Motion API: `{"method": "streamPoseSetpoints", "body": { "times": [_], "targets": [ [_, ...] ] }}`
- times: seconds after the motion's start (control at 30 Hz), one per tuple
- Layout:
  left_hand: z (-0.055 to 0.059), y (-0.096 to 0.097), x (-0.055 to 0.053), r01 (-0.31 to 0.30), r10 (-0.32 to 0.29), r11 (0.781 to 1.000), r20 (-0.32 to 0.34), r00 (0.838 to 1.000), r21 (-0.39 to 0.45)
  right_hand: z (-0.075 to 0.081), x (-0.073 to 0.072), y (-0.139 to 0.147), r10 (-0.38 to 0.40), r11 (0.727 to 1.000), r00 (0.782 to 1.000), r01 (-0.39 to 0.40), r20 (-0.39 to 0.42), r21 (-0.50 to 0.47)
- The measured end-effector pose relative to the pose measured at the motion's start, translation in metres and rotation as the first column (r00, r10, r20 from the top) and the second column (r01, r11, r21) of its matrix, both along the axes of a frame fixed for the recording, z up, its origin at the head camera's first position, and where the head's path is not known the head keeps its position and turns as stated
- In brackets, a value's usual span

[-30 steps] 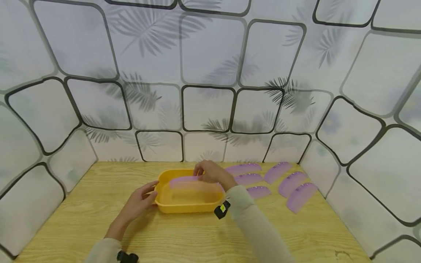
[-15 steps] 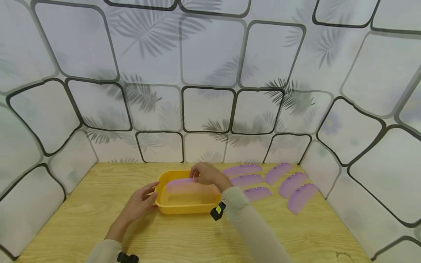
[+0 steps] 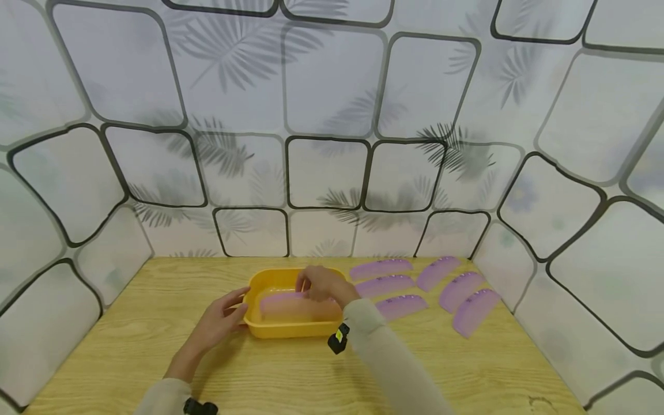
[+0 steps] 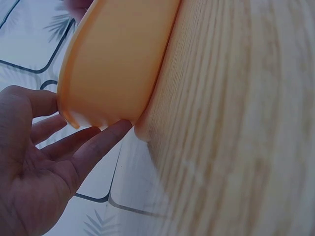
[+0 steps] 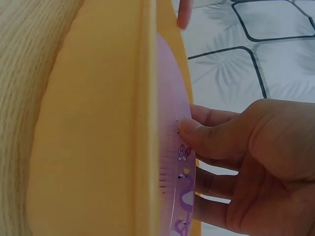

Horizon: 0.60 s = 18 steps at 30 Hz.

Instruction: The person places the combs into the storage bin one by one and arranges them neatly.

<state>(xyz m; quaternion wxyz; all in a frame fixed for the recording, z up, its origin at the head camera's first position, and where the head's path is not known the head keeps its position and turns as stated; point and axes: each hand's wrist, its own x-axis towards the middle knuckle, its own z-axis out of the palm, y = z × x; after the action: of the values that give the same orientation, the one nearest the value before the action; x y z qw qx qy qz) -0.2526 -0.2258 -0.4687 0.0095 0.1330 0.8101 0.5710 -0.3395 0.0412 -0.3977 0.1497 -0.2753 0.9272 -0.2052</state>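
A yellow plastic basin (image 3: 295,329) stands on the wooden table. Low inside it is a translucent purple comb (image 3: 282,305), its teeth partly hidden by the basin wall. My right hand (image 3: 324,285) pinches the comb by its curved, printed spine, thumb on one face and fingers behind, as the right wrist view shows. At the basin's left end, my left hand (image 3: 223,317) touches the outer wall and rim with spread, fairly straight fingers (image 4: 106,142).
Several more purple combs (image 3: 399,307) lie on the table (image 3: 290,374) right of the basin, some (image 3: 477,311) farther out near the right wall. Patterned wall covering (image 3: 332,173) encloses the table's back and sides.
My right hand has moved slightly left, down and nearer, lowering the comb deeper into the basin. My left hand has stayed at the basin's left end.
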Motion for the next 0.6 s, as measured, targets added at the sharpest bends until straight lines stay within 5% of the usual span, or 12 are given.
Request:
{"method": "streamPoseSetpoints", "body": {
  "times": [0.6],
  "targets": [
    [0.0,0.0,0.0,-0.005,0.005,1.0,0.002,1.0,0.0,-0.015,0.004,-0.005,0.033,0.997,0.997,-0.028,-0.067,0.072]
  ]
}}
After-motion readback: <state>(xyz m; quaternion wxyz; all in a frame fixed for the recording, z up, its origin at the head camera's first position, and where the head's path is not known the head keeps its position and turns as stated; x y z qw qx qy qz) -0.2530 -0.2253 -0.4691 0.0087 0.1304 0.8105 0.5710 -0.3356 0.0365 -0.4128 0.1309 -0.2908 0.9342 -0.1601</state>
